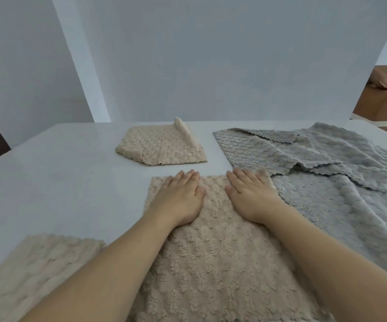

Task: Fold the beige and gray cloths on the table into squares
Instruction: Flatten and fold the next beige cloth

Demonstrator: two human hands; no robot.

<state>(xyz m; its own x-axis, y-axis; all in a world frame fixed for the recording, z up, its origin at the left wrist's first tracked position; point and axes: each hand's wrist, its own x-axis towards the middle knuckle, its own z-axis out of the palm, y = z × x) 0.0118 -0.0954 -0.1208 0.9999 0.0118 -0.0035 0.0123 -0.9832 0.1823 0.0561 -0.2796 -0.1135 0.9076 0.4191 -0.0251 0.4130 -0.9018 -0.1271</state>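
A beige fleece cloth lies spread on the white table right in front of me. My left hand and my right hand both press flat on its far part, fingers straight, palms down, a small gap between them. A folded beige cloth sits farther back with one edge standing up. Another beige cloth lies at the near left. Gray cloths lie rumpled and overlapping at the right, and one gray cloth reaches toward me beside the beige one.
A pale wall rises behind the table's far edge. Brown cardboard boxes stand beyond the table at the far right. Bare tabletop shows at the left and between the cloths.
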